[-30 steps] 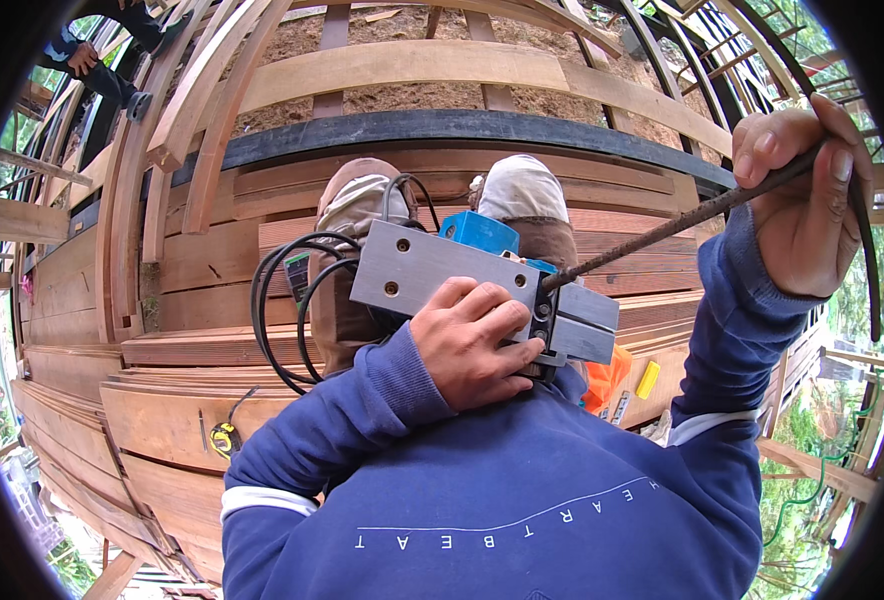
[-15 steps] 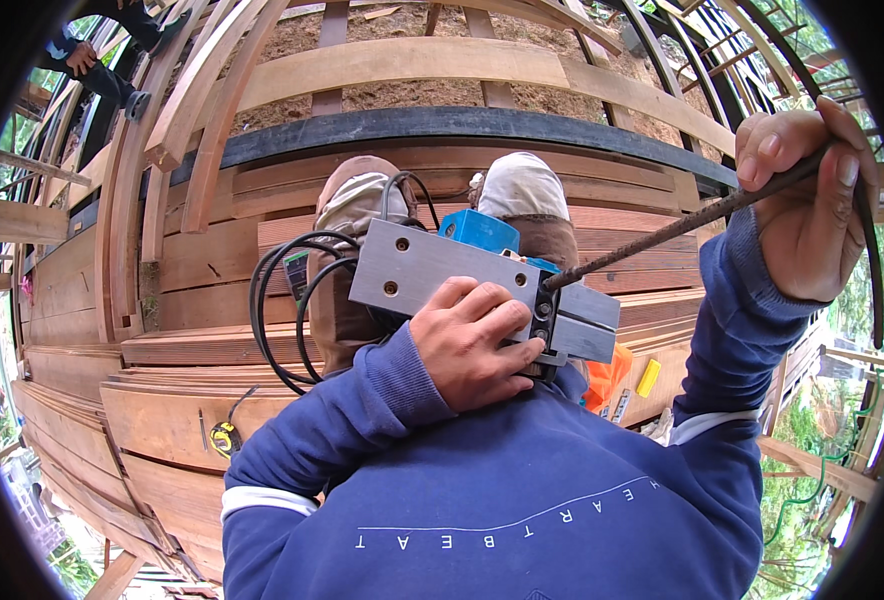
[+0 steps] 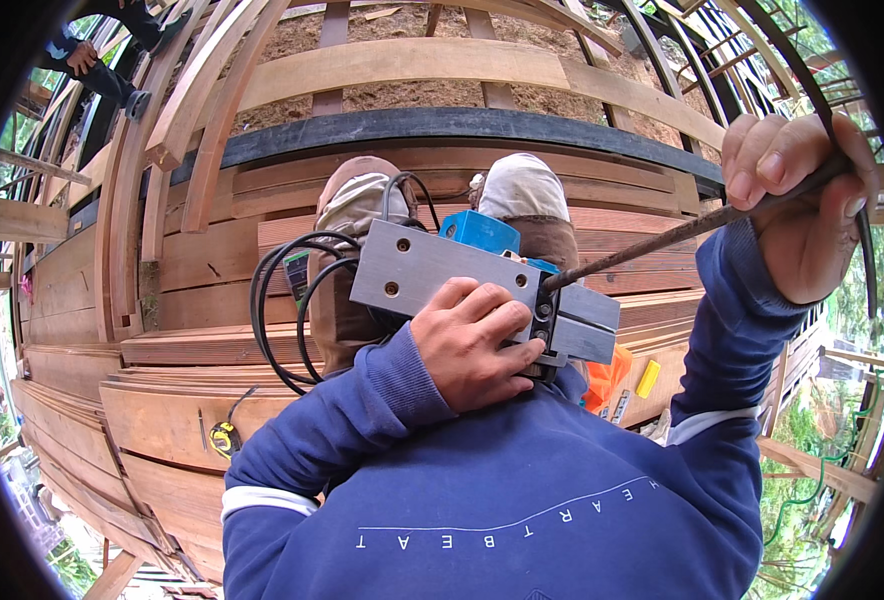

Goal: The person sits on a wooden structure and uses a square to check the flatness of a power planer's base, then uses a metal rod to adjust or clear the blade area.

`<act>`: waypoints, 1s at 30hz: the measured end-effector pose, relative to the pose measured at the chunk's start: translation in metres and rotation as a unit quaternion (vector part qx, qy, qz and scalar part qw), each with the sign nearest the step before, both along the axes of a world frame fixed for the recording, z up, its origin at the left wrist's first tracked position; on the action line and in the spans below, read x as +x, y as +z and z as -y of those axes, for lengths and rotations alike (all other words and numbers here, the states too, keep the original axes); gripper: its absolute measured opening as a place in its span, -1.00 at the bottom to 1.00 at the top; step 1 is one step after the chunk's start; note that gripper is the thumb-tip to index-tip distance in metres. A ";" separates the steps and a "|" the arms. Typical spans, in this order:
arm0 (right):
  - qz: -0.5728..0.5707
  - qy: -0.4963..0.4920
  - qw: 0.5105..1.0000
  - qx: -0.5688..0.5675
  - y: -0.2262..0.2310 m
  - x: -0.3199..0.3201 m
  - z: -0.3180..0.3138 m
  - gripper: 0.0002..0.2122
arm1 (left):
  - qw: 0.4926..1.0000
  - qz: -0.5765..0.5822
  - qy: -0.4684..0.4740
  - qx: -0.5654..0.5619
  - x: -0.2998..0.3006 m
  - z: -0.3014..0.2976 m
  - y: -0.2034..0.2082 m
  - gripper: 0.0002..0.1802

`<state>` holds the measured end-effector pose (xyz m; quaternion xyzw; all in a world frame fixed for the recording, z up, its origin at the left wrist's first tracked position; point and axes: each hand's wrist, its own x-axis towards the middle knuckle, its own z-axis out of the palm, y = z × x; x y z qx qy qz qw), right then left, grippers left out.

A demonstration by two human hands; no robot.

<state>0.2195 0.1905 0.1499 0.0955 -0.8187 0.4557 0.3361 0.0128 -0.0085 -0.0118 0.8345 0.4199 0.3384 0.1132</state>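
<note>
A blue electric hand planer [image 3: 480,231] lies over my lap with its grey metal sole [image 3: 432,262] facing up. My left hand [image 3: 477,340] is closed around the planer's near side, fingers over the sole's edge by the dark cutter drum [image 3: 544,318]. My right hand [image 3: 802,190], raised at the right, is wrapped around the upper end of a long, dark, rusty-looking metal rod [image 3: 662,240]. The rod slopes down to the left, and its lower tip meets the drum area where the bolts are. A thin dark bar [image 3: 867,265] crosses the rod at my hand.
Black cable [image 3: 259,310] loops left of the planer. Stacked planks [image 3: 162,415] lie around me, with a yellow tape measure [image 3: 225,438] on them. At right sit an orange cloth [image 3: 610,375] and a yellow block [image 3: 648,378]. Another person [image 3: 92,65] is at far left.
My right hand has shifted slightly left and turned a little, with the rod's upper end and the crossing bar. The planer and my left hand have stayed put.
</note>
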 end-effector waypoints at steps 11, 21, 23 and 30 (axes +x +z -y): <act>-0.099 -0.026 0.994 0.025 -0.002 -0.007 -0.027 -0.55 | 1.000 -0.004 0.001 0.002 0.001 0.000 0.001 -0.54; -0.123 -0.038 0.991 0.036 0.007 -0.010 -0.042 -0.75 | 1.000 -0.004 0.003 -0.002 0.002 -0.001 0.002 -0.55; -0.116 -0.042 0.991 0.052 0.012 -0.006 -0.046 -0.73 | 1.000 -0.006 0.002 -0.001 0.002 -0.001 0.002 -0.55; -0.028 -0.176 0.967 0.183 0.026 0.007 -0.046 -0.72 | 1.000 -0.012 0.001 -0.003 0.001 0.001 0.004 -0.54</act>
